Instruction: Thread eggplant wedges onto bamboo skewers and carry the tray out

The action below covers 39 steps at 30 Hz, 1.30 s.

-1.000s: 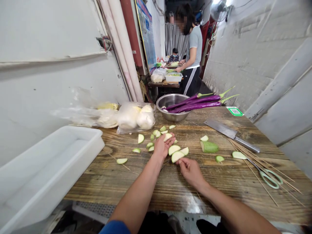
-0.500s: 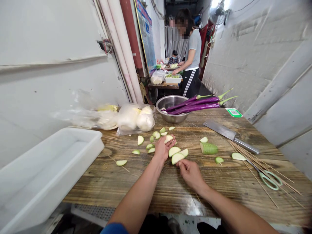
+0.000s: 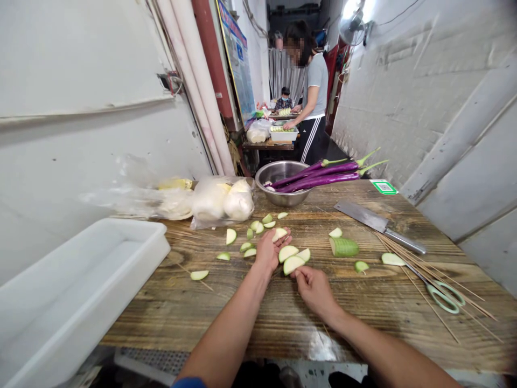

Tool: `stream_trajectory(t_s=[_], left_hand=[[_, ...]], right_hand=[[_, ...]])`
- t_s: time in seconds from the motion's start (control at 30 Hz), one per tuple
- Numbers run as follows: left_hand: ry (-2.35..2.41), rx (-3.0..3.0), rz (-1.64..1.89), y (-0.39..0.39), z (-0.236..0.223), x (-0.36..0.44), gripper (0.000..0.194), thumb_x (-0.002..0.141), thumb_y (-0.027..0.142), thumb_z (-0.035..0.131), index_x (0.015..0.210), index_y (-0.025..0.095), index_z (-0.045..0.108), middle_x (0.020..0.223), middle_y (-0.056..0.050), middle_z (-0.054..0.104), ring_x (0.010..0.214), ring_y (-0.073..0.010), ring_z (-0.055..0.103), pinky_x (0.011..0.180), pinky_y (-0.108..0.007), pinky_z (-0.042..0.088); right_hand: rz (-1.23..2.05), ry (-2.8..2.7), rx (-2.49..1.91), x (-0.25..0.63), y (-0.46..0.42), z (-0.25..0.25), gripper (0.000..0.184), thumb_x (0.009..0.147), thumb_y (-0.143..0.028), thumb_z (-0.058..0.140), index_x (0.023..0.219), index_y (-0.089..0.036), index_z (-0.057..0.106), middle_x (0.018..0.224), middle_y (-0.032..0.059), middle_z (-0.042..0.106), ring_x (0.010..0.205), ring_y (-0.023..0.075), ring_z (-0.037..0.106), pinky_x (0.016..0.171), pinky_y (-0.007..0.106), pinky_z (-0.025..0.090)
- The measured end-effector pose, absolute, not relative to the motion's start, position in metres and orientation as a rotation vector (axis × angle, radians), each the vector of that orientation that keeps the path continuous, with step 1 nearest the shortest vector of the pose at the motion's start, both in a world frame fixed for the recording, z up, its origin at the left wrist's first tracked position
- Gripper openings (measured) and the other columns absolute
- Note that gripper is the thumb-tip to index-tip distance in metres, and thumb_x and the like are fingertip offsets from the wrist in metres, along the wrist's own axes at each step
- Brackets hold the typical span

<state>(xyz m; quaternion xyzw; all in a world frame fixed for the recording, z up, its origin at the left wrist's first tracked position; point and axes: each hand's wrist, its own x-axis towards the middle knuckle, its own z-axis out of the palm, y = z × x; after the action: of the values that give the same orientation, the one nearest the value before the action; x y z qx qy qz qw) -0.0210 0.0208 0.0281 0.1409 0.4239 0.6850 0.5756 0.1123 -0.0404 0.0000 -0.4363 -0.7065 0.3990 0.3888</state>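
Observation:
My left hand (image 3: 270, 251) is turned palm up, fingers partly curled, with a half-moon vegetable slice (image 3: 279, 234) of pale flesh and green skin resting in them. Just right of it, a cluster of similar slices (image 3: 293, 264) sits between my hands. Thumb and forefinger of my right hand (image 3: 317, 291) pinch at the cluster's near edge; a thin bamboo skewer (image 3: 325, 330) shows below that hand, its upper part hidden. Several loose slices (image 3: 230, 236) lie left of and beyond my left hand. To the right is a cut block of the same vegetable (image 3: 344, 247).
A steel bowl (image 3: 278, 200) holds long purple eggplants (image 3: 323, 180). A cleaver (image 3: 363, 216), skewers (image 3: 428, 277) and scissors (image 3: 446, 298) lie right. Left are a white tray (image 3: 149, 258) and bagged white vegetables (image 3: 238, 200). A co-worker (image 3: 317, 81) stands at a table beyond.
The view has shifted slightly, moving the scene a little left in the picture. Both hands keep nearly the same pose around the slices.

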Motion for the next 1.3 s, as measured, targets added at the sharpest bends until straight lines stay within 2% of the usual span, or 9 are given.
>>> stream_trajectory(t_s=[0.77, 1.3], left_hand=[[1.043, 0.291, 1.582, 0.017, 0.031, -0.012, 0.008, 0.077, 0.016, 0.050, 0.082, 0.012, 0.054, 0.083, -0.012, 0.067, 0.072, -0.0191, 0.066, 0.064, -0.032, 0.054], [1.057, 0.300, 1.579, 0.020, 0.022, -0.012, 0.008, 0.077, 0.018, 0.052, 0.082, 0.013, 0.055, 0.085, -0.011, 0.068, 0.073, -0.0203, 0.066, 0.066, -0.034, 0.054]], right_hand=[[0.969, -1.823, -1.142, 0.111, -0.040, -0.004, 0.031, 0.080, -0.024, 0.035, 0.064, -0.016, 0.060, 0.055, 0.0021, 0.057, 0.050, 0.0132, 0.048, 0.051, 0.021, 0.031], [0.958, -1.809, -1.149, 0.109, -0.038, -0.009, 0.030, 0.080, -0.023, 0.035, 0.066, -0.016, 0.060, 0.058, 0.0028, 0.059, 0.053, 0.0135, 0.050, 0.053, 0.021, 0.033]])
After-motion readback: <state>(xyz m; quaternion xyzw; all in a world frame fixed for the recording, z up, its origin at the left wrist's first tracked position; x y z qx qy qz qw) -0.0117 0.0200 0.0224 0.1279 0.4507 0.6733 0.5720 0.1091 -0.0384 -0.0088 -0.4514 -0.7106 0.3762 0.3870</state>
